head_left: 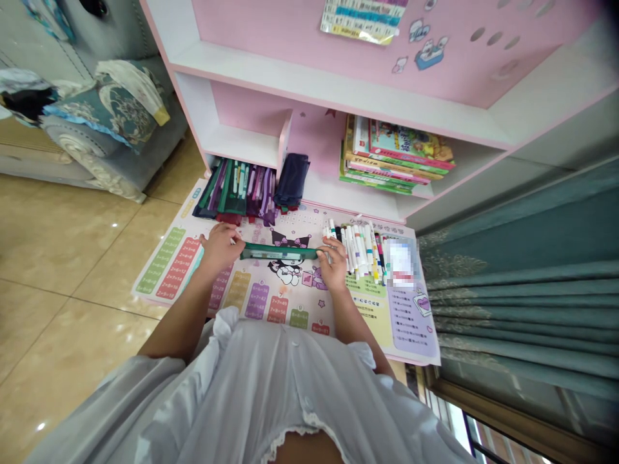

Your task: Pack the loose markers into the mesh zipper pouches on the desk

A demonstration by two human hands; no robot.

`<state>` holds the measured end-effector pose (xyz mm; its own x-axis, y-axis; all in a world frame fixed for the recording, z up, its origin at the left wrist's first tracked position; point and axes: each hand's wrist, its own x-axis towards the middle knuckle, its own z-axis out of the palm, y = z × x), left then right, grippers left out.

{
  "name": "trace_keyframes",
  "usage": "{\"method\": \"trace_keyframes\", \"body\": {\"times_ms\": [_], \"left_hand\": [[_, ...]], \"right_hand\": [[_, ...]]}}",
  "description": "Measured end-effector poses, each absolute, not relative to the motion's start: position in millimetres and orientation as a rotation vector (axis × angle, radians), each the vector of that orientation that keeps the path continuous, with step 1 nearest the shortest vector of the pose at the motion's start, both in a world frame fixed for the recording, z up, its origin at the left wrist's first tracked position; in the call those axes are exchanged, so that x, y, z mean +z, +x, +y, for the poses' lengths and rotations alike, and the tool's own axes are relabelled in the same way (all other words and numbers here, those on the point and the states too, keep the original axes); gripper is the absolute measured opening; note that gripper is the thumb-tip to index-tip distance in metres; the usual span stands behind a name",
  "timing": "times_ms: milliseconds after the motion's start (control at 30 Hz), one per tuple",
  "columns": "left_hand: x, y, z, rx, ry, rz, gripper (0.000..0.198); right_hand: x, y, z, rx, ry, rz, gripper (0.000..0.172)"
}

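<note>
green pencil pouch (278, 253), just one, in the clenched grip of left hand (220, 248) and right hand (333, 263), beside many markers (360, 251).

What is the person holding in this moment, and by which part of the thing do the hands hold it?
The left hand and the right hand hold a long flat dark green pencil pouch, one hand at each narrow end.

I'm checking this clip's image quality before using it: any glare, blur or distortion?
Head view: wide-angle distortion bows the pink shelf unit; small glare spots mark the tile floor; a pixelated patch sits beside the markers; the green pencil case looks reasonably sharp.
</note>
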<state>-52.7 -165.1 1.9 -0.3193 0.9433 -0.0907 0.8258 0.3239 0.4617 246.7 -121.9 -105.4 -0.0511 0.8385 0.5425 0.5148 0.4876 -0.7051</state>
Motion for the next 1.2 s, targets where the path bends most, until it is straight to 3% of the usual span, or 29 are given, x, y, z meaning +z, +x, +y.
{"method": "trace_keyframes", "body": {"times_ms": [967, 1100, 1200], "left_hand": [[0, -65, -168, 0.443, 1.57, 2.272, 0.011], [-1, -60, -164, 0.338, 1.786, 2.202, 0.033], [-7, -52, -159, 0.157, 1.983, 2.083, 0.035]], "right_hand": [[-109, 247, -120, 0.348, -1.133, -1.695, 0.022], [-110, 246, -118, 0.36, -1.099, -1.662, 0.02], [-109, 244, -118, 0.366, -1.084, -1.658, 0.019]]}}
